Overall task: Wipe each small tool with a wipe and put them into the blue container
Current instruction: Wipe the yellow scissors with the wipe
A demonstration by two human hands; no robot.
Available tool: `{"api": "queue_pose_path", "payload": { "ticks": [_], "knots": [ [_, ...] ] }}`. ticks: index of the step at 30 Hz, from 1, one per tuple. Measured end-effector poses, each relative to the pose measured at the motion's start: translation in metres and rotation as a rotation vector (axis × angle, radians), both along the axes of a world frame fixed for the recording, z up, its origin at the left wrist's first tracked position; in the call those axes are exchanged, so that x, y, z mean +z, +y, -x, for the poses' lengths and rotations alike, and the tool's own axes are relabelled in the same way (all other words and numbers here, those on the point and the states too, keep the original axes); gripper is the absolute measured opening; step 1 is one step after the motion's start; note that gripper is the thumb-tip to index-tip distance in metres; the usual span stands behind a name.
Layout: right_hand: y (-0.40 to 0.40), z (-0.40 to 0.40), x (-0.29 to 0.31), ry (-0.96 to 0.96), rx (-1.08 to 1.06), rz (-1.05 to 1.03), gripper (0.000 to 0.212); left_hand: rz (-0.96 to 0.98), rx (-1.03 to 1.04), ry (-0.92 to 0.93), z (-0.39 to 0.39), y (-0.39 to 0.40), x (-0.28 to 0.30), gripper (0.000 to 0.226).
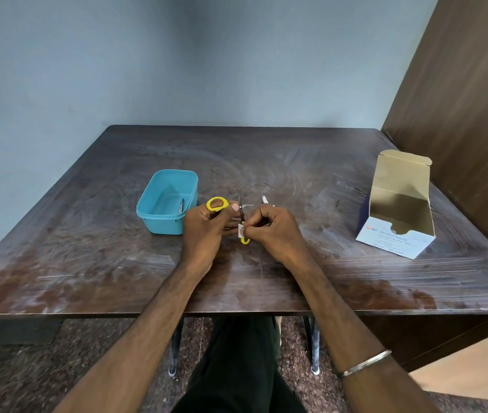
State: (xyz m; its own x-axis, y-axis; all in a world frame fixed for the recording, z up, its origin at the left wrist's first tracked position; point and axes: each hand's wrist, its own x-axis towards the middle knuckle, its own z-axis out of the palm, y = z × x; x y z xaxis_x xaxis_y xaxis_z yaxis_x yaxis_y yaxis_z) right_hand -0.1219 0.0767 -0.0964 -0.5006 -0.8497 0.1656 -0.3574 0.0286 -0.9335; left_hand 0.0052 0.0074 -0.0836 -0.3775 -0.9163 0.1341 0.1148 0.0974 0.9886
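- At table centre, yellow-handled scissors (218, 204) are clasped by the left hand (204, 231)
- A soft wipe (241, 230) is pinched by the right hand (275, 231)
- Rigid, light, sharp-bladed; best held by the handles

A worn dark wooden table (93, 263) lies under both hands. Well to the right of the hands stands an open cardboard box (397, 210), lid flap up. A pale blue wall (177, 70) rises beyond.

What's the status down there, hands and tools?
Left hand gripping yellow-handled scissors. Right hand pinching wipe on them. One metal tool already in blue container. Nothing blocking.
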Motion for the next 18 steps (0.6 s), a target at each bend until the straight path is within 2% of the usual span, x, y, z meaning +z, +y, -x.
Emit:
{"api": "queue_pose_path", "payload": {
  "ticks": [4,8,11,14,18],
  "knots": [
    [0.003,-0.003,0.003,-0.055,-0.083,0.078,0.008,-0.024,0.013,0.072,0.000,0.001,0.002,0.010],
    [0.006,-0.003,0.003,-0.040,-0.178,0.140,0.007,-0.009,0.047,0.111,0.001,0.004,0.004,0.008],
    [0.006,-0.006,0.001,0.064,-0.167,0.129,0.008,0.049,0.062,0.100,0.002,0.003,0.000,0.008],
    [0.005,-0.007,0.001,0.088,-0.155,0.119,0.011,0.104,0.085,0.081,0.002,0.002,-0.004,0.009],
    [0.006,-0.011,0.002,0.133,-0.111,0.110,0.011,0.285,0.162,-0.033,0.002,0.000,-0.009,0.013]
  ]
}}
